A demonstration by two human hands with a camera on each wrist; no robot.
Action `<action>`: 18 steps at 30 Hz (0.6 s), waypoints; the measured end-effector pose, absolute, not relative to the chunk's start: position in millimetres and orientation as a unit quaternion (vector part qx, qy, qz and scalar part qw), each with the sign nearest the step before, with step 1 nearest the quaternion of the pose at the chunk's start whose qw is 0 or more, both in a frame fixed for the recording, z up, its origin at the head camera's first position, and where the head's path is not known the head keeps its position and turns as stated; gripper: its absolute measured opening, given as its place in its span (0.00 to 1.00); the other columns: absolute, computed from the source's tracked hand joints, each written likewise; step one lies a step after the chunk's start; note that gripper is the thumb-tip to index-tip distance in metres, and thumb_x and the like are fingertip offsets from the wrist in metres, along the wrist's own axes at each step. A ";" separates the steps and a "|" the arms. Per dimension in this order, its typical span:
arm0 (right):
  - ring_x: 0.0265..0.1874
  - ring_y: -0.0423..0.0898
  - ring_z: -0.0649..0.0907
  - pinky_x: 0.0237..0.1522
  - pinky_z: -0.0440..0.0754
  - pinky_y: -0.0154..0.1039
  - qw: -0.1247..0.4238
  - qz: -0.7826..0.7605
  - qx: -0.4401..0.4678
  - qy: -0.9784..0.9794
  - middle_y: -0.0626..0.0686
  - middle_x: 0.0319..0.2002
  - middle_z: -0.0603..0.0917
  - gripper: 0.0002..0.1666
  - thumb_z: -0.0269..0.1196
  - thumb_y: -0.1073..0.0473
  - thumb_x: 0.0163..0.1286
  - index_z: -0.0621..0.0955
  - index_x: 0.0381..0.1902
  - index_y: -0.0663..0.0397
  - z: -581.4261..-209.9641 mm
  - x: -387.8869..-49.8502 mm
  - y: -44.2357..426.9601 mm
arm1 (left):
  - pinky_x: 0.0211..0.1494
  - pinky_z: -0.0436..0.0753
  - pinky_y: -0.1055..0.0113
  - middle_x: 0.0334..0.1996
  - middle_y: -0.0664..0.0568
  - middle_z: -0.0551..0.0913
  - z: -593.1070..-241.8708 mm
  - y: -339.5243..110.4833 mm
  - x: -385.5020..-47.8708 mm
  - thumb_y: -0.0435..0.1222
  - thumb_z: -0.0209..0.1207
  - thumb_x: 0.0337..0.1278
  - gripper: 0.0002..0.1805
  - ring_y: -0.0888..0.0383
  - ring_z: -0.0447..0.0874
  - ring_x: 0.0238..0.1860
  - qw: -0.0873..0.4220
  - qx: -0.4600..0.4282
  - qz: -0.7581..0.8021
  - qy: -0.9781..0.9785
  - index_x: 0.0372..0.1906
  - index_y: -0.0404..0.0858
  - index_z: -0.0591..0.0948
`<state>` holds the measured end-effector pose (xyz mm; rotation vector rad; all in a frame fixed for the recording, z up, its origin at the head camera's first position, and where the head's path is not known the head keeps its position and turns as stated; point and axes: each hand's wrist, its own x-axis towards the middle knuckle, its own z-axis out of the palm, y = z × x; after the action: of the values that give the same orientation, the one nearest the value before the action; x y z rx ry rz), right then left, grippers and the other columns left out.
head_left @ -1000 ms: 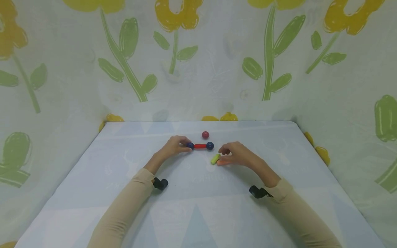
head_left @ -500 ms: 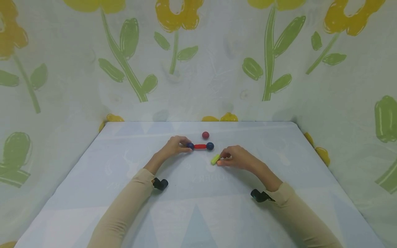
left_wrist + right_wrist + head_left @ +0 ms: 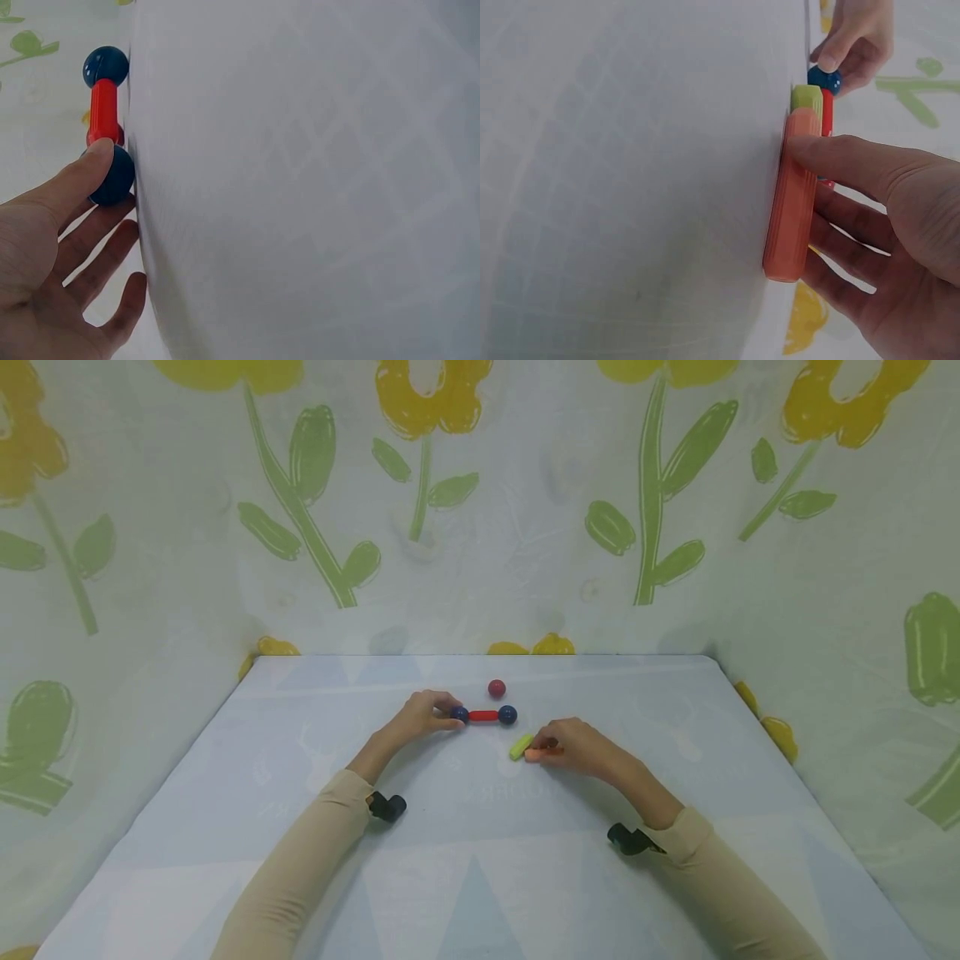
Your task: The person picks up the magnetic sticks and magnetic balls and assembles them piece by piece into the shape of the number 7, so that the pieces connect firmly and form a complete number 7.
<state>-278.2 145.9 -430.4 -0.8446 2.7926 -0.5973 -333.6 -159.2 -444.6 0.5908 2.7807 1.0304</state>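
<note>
A short red rod (image 3: 483,716) lies between two dark blue balls, joined to one at each end. My left hand (image 3: 422,713) pinches the near-left blue ball (image 3: 114,177) between thumb and fingers; the far blue ball (image 3: 507,715) is free. To the right, my right hand (image 3: 577,746) holds a longer orange ribbed rod (image 3: 789,210), its thumb on the side facing the camera and its fingers behind. A yellow-green rod (image 3: 521,747) lies right by the left end of the orange one; whether they touch I cannot tell.
A single red ball (image 3: 497,688) sits behind the red rod, nearer the back edge. The pale patterned table (image 3: 472,827) reaches to a flower-printed cloth wall (image 3: 510,568) at the back and sides. Small black cameras (image 3: 387,807) stick out from both sleeves.
My right hand's raised fingers have come down and closed on the orange rod, the hand dropping slightly toward me. My left hand and the red rod with its balls stay where they were.
</note>
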 end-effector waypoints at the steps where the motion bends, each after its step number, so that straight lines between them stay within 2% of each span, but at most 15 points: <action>1: 0.37 0.41 0.80 0.46 0.84 0.37 0.080 -0.201 -0.286 0.934 0.48 0.42 0.88 0.15 0.70 0.58 0.62 0.86 0.47 0.52 -430.3 -277.7 146.1 | 0.64 0.78 0.53 0.48 0.48 0.87 -444.3 -159.4 -333.3 0.40 0.69 0.55 0.20 0.51 0.82 0.53 0.058 0.197 0.339 0.918 0.53 0.40 0.83; 18: 0.33 0.37 0.79 0.41 0.82 0.32 0.065 -0.201 -0.314 0.926 0.44 0.36 0.87 0.11 0.68 0.57 0.64 0.87 0.44 0.51 -430.3 -274.6 147.2 | 0.65 0.78 0.53 0.49 0.48 0.87 -447.7 -159.4 -335.7 0.40 0.69 0.54 0.20 0.51 0.82 0.54 0.061 0.186 0.340 0.920 0.53 0.41 0.83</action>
<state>-274.6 147.2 -430.3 -0.9483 2.7932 -0.6064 -335.7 -159.4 -447.7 0.5631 2.7815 1.0289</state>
